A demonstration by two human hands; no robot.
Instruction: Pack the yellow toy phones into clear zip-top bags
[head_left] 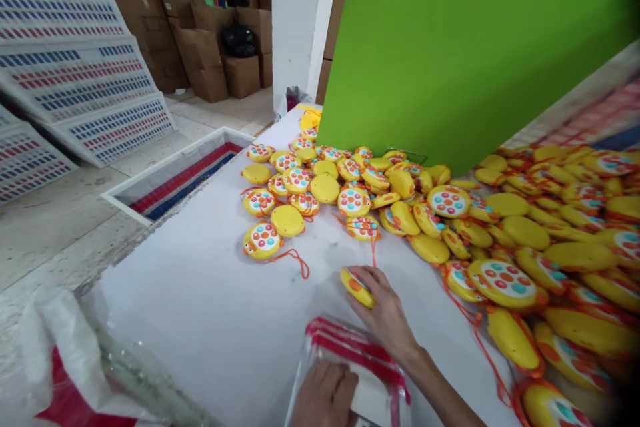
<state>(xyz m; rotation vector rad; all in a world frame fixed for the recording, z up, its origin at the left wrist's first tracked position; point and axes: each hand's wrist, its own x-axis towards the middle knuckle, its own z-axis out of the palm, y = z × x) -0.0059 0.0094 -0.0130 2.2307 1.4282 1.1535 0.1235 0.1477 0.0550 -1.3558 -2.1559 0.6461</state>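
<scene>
My right hand (377, 310) is closed around a yellow toy (357, 287), tilted on its edge just above the white tabletop (200, 287). An orange cord runs up from near that hand to a toy with round coloured buttons (363, 227). Below, my left hand (325, 393) lies on a clear plastic bag with red bands (367, 350), its fingers bent and pressed together on it. More yellow oval toys (325, 188) lie scattered beyond my hands, some button side up, others showing plain yellow backs.
A big heap of the same toys (525, 230) spreads along the right side. Behind it stands a green panel (450, 47). White slatted crates (85, 73) are stacked at left, with an open crate (180, 177) on the floor. Cardboard boxes (200, 67) stand farther back.
</scene>
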